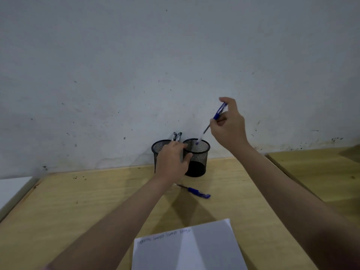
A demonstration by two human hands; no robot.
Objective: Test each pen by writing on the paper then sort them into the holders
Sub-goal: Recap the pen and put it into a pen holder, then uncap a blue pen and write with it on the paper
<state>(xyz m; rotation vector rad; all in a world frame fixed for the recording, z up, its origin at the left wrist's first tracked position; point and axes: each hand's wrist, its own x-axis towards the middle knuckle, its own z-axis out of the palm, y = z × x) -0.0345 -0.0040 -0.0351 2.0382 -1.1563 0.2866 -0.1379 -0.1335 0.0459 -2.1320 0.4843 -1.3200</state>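
Two black mesh holders are set side by side, touching or nearly so, at the back of the wooden bench against a scuffed white wall. The left holder is partly covered by the left hand, which is wrapped around the gap between the two cups, w/ thumb laid on the right holder's mesh side and fingers curled toward the left one; a firm grip vs. a steadying touch can't be told. Two dark-capped pens are seen standing upright in the left holder, tops poking above the rim just behind the hand.

A blue pen is pinched by the right hand between thumb and fingertips at the grip section, index finger raised over the top end. The pen is tilted, its capped lower tip pointed down-left and positioned at approx. the rim opening of the right holder; whether the tip is already inside can't be told.

Another blue pen is left lying flat on the bench in front of the holders, just right of the left forearm. A white sheet of paper is placed at the near edge, w/ a short line of handwritten test scribbles along its top; the words are too small to be read.
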